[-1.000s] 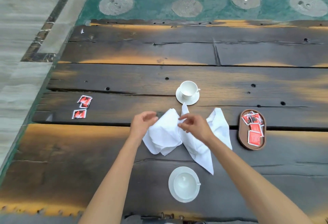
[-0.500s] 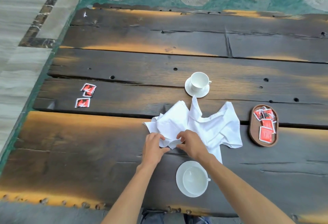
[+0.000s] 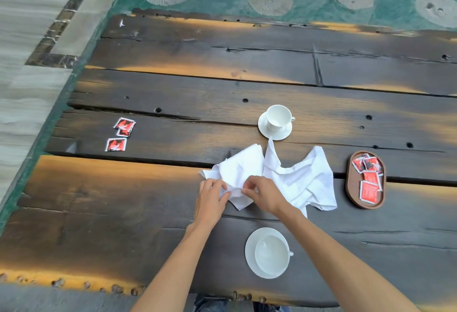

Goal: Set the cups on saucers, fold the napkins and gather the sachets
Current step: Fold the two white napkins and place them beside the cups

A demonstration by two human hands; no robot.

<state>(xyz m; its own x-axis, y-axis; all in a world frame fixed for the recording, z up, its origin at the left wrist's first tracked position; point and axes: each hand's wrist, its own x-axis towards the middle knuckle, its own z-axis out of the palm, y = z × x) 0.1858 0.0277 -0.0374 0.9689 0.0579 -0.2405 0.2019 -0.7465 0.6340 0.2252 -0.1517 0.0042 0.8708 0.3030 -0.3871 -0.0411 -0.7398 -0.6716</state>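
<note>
Two crumpled white napkins lie mid-table: the left napkin [image 3: 241,165] and the right napkin [image 3: 306,178]. My left hand [image 3: 210,199] and my right hand [image 3: 263,194] both pinch the near edge of the left napkin. A white cup [image 3: 278,117] stands on a saucer [image 3: 263,127] behind the napkins. A second cup [image 3: 272,254] sits on its saucer [image 3: 249,245] near the front edge. Three red sachets [image 3: 120,133] lie loose at the left. Several red sachets [image 3: 368,178] fill a brown oval tray [image 3: 351,185] at the right.
The dark plank table [image 3: 148,212] has gaps between boards and a rough front edge. Green floor with round stone discs [image 3: 270,1] lies beyond the far edge; pale floor is to the left.
Both hands came down from holding the napkin lifted and drew toward me to its near edge. The left napkin now lies spread lower on the table.
</note>
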